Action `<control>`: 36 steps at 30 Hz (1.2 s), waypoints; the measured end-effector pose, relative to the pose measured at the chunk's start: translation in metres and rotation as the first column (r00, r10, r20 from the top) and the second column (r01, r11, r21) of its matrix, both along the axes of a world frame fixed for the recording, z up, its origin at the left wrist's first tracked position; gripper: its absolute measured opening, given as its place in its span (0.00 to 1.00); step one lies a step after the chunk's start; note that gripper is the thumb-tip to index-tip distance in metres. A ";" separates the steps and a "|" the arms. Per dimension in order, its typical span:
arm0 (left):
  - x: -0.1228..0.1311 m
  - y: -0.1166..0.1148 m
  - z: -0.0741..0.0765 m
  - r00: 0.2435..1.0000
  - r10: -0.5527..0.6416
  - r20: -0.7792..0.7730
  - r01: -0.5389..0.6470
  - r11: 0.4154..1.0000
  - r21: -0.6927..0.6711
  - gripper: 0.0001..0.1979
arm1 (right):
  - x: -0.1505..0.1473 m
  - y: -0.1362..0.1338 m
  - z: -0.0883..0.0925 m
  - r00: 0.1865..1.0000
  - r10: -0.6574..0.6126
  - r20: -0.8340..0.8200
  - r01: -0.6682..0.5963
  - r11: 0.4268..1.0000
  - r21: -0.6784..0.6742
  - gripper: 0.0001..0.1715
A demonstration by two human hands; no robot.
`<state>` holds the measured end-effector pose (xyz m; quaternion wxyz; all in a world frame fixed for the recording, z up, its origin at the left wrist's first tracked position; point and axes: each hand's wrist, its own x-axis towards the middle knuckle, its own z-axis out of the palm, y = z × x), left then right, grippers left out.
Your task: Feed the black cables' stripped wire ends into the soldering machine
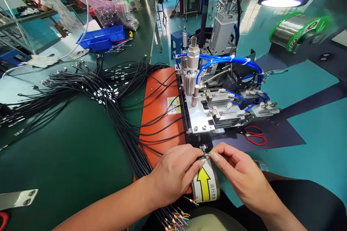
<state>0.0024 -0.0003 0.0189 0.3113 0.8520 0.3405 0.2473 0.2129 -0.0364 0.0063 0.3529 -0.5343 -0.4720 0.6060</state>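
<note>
My left hand (176, 168) is closed, thumb and forefinger pinching what appears to be a cable end, mostly hidden by the fingers. From there thin coloured wires (207, 155) reach the fingertips of my right hand (244, 175), which pinches them. Both hands meet just above a white label with a yellow arrow (204, 184), at the near end of an orange machine cover (159, 115). A thick bundle of black cables (121, 140) runs under my left forearm. Below, its stripped ends (177, 220) fan out in several colours.
A metal machine (197, 112) with blue air hoses (230, 59) stands just beyond my hands. Red-handled scissors (255, 136) lie to its right. A solder wire spool (298, 30) and a lamp (282, 1) are upper right. A blue bin (104, 38) sits on the green table (67, 158).
</note>
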 end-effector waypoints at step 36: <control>-0.003 0.005 -0.014 0.990 0.138 0.028 -0.138 0.990 0.001 0.10 | 0.000 0.017 -0.020 0.971 -0.070 0.228 0.055 0.996 0.070 0.19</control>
